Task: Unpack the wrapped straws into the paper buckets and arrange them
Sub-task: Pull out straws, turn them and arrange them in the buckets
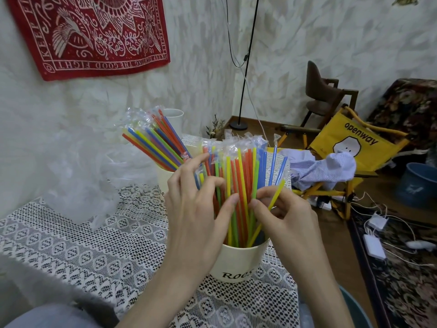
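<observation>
1. My left hand [196,197] is up against the near bunch of wrapped straws [238,176], fingers curled in among them, thumb pressing their front side.
2. My right hand [281,216] sits just beside it, on the right of the bunch, pinching a single yellow straw [277,195] that tilts out to the right.
3. Those straws stand upright in the near paper bucket [238,261] (cream, with dark lettering on its wall), directly below and between my two hands.
4. A second paper bucket [163,178] stands behind my left hand, partly hidden by it; its straws [153,145] lean away to the left, well clear of my fingers.
5. Both buckets rest on the lace tablecloth [82,245].
6. A crumpled clear plastic bag [78,190] lies on the cloth to the left, apart from my hands.
</observation>
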